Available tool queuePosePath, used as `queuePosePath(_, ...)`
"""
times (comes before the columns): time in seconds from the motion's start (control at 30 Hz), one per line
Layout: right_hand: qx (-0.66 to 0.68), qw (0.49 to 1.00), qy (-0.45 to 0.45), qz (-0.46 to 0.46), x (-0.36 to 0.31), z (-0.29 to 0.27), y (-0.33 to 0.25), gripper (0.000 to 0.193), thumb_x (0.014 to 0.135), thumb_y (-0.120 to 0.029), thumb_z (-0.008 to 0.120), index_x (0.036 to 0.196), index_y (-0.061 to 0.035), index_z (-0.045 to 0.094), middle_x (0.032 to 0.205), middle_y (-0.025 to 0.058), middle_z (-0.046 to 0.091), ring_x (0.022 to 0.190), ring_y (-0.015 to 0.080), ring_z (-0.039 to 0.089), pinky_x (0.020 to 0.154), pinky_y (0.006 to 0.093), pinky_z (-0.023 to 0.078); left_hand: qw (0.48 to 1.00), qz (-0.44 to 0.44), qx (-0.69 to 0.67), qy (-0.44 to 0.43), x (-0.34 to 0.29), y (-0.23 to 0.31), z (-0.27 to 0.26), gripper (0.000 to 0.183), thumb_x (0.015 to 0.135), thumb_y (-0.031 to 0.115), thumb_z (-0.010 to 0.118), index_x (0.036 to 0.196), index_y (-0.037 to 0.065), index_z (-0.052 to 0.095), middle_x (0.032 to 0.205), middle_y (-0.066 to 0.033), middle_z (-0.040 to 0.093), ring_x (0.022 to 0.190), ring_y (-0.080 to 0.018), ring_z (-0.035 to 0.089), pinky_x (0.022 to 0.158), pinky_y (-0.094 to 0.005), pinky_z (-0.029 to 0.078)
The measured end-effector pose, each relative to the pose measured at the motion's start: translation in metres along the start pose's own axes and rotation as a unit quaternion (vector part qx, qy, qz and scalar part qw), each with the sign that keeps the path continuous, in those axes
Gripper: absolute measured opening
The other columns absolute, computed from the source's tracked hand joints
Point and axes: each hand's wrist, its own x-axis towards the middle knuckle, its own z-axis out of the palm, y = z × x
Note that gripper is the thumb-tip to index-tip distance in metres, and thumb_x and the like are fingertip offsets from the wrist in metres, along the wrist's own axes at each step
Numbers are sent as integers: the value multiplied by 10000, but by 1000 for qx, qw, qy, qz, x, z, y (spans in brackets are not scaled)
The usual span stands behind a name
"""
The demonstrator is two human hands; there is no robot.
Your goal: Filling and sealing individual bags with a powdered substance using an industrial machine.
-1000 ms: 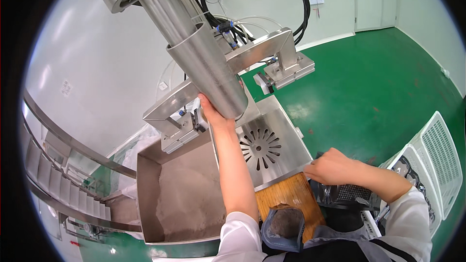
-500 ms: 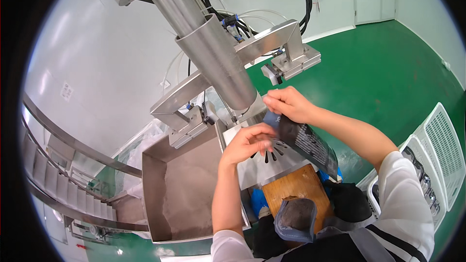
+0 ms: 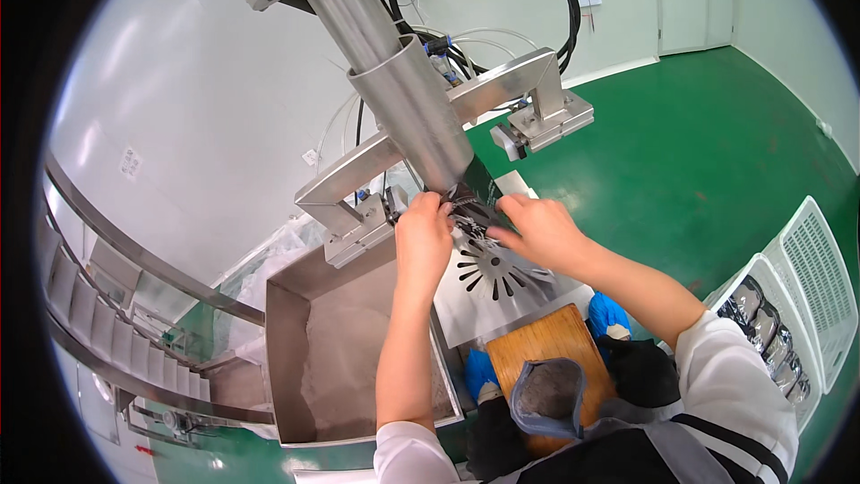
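Just under the upright steel tube, a dark, glossy bag hangs above the slotted steel plate, its upper edge meeting the tube's lower end; whether its mouth goes all the way around the metal, I cannot tell. Both hands are at the bag, one on each side. The left hand is closed on its left edge, fingers bent. The right hand has fingers and thumb against the right side, but blur hides whether they pinch the film.

The bag looks creased and limp, so it is probably light, soft and unable to stand its mouth open unaided. Its shiny film may be slippery, and a sharp tug could crease or tear it. The best hold is likely at the two side edges close to the mouth, thumbs outside, keeping the rim spread evenly.

Left of the plate stands a steel bin of grey-brown powder. Nearer the body, a blue-grey container with similar powder sits over a wooden board. To the right, a white basket holds dark, shiny packs.
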Motion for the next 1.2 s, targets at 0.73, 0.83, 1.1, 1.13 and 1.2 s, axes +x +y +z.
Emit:
queuePosePath(0.73,221,970,91,42,0,10,11,152,861,-117,585,799,22,589,705,183,569,614,358,562,560,401,445,918,-249,-267,156,-112,-114,144,203,884,146,476,997,0,560,969,-138,597,998,-256,557,819,-352,447)
queuePosePath(0.83,193,971,140,2,-12,-5,-12,117,853,-89,589,930,-7,623,802,130,621,652,314,602,573,349,484,974,74,-177,-119,-132,-64,182,215,846,86,500,1034,3,561,1041,-170,556,1021,-339,519,864,-419,428)
queuePosePath(1.1,64,995,71,-12,-86,-48,4,96,815,-59,623,902,-19,631,811,116,632,617,276,612,532,330,480,949,-69,57,-303,-71,-98,174,616,841,428,515,1275,-6,452,1323,-172,468,1221,-328,428,1058,-498,220)
queuePosePath(1.13,45,997,57,-18,-97,-59,1,90,806,-47,628,890,-17,634,807,113,634,611,271,616,529,327,481,977,15,186,-101,-102,-157,167,614,865,432,494,1290,-9,448,1361,-174,435,1226,-320,435,1067,-471,241)
queuePosePath(1.2,49,998,45,12,-125,-72,5,78,800,-41,632,872,-12,636,787,113,631,602,267,614,520,327,477,940,-203,213,-172,-137,-273,103,556,954,402,363,1382,49,348,1427,-148,356,1256,-314,414,1062,-442,290)
